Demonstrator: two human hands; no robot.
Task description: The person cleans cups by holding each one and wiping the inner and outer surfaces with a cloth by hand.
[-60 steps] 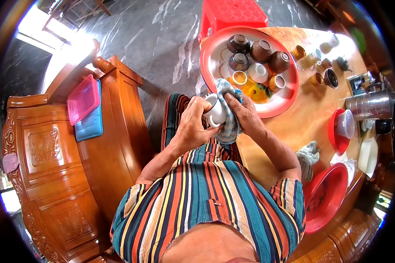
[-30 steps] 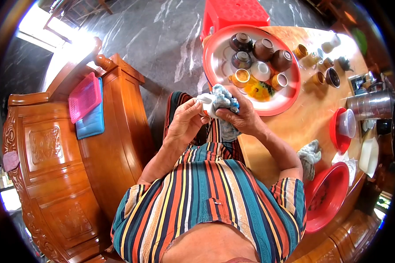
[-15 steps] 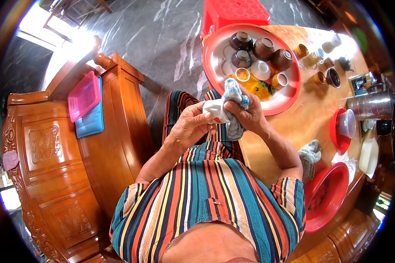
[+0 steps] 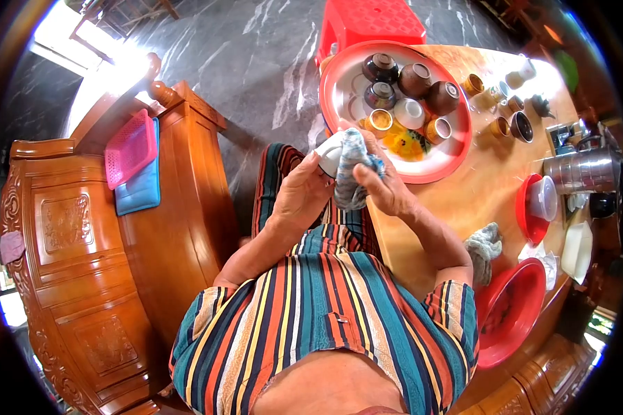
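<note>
A white mug is held above my lap, its lower side in the fingers of my left hand. My right hand grips a grey-blue patterned cloth, which is pressed against the mug and hides its right side. Just beyond my right hand lies a red-rimmed round tray. Upturned dark bowls, brown cups, a white cup and small yellowish cups rest on it.
Several small cups and a steel pot stand on the wooden table. A second cloth lies near a red basin. Behind the tray is a red stool; a wooden bench is at left.
The mug has turned in my left hand and is tilted upward. The cloth has moved slightly left and spread over its side, and my right thumb has shifted on the cloth.
</note>
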